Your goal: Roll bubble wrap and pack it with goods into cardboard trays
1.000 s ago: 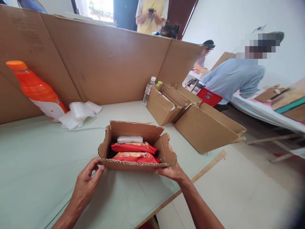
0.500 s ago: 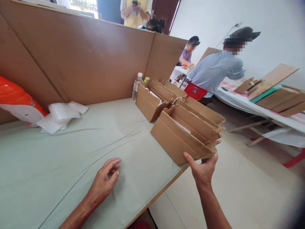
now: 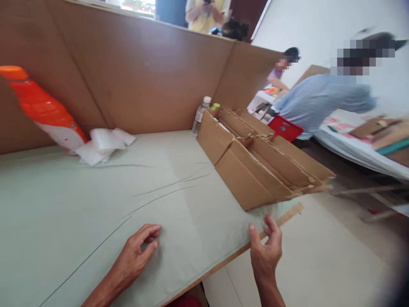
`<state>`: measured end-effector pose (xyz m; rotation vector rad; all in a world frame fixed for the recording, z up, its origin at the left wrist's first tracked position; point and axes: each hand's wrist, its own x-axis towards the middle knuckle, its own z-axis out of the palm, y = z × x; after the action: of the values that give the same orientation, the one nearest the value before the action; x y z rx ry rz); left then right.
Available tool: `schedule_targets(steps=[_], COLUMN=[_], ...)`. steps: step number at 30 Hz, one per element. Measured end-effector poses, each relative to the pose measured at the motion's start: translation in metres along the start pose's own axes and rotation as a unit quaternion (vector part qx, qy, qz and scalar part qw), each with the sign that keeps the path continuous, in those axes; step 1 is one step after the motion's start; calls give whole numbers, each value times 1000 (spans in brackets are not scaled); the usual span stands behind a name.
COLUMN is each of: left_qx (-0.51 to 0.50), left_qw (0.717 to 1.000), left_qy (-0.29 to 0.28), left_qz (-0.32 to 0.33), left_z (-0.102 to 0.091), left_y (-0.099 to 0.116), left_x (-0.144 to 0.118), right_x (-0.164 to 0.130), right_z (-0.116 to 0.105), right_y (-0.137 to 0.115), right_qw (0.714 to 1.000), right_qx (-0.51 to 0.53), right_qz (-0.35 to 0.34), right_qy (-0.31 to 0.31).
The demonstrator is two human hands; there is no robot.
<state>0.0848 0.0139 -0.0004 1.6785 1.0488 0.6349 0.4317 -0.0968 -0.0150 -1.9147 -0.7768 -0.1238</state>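
Observation:
My right hand [image 3: 266, 249] is just off the near end of a cardboard box [image 3: 255, 179], at the table's edge. Its thumb and fingers are apart, with nothing between them. The box has cardboard dividers and an open top; what lies inside is hidden. Right behind it, a second cardboard box [image 3: 212, 132] stands nearly end to end with it along the table's right side. Over the pale green tabletop [image 3: 179, 200] rests my left hand [image 3: 140, 247], fingers loosely curved, thumb apart, holding nothing.
A clear water bottle [image 3: 201, 115] stands behind the boxes. At left, an orange bottle [image 3: 47, 111] leans beside bubble wrap [image 3: 102, 145]. A tall cardboard panel [image 3: 143, 72] borders the back. Beyond, a person in a blue shirt [image 3: 326, 98] sits on a red chair [image 3: 286, 128].
The near box has moved back against the far box. My right hand has let go of it and drawn back. The view has shifted left; my left hand stays open.

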Motion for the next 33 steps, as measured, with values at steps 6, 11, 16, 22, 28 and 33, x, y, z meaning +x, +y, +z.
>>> schedule_targets(steps=[6,11,16,22,28,33], left_qx=[-6,7,147,486,527,524], left_qw=[999,999,956,670,597,603], left_qy=[-37,4,249,560,556,551], left_qz=[-27,-39,-40,-41,-239,-241], left_z=[-6,-46,-160,-325,-397,-388], left_y=[15,4,-18,0,11,0], left_x=[-9,-26,-61,-129,-175,-195], right_x=[-32,-89,-166,-192,-186,-189], right_z=[56,121,147,176,177,171], right_y=[-18,-81,-122,-114,-115,-122], right_qw=[944,784,587,545,539,546], right_qx=[-26,27,209,303,300,297], right_qz=[-224,-486,-603,-566,-550,-527], right_qy=[-240,-385,-497,-540,-563,-579])
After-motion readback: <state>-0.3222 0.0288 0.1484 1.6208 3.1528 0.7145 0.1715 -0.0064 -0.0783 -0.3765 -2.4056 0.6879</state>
